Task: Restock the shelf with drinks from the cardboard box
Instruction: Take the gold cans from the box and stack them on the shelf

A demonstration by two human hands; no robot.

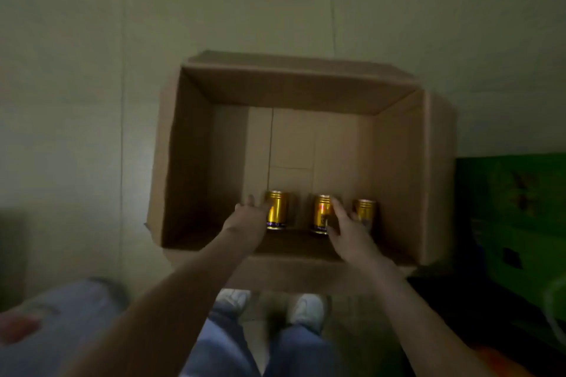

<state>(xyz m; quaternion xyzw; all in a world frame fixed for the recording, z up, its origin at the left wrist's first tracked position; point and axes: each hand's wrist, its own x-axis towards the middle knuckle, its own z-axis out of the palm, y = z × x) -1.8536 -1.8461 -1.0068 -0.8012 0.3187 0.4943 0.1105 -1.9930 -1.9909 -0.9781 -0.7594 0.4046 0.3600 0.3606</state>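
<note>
An open cardboard box [190, 162] stands on the floor in front of me. Three gold drink cans stand in a row along its near wall: a left can [277, 208], a middle can [321, 213] and a right can [364, 211]. My left hand [248, 217] reaches into the box, its fingers against the left side of the left can. My right hand [346, 226] reaches in between the middle and right cans, with its fingers stretched along the middle can's right side. Neither can is lifted. The picture is dim and blurred.
The box sits on a pale tiled floor [76, 101]. A green crate [514, 208] stands right of the box. My legs in jeans and white shoes [303, 306] are below the box. Another person's blue clothing [61, 324] is at the lower left.
</note>
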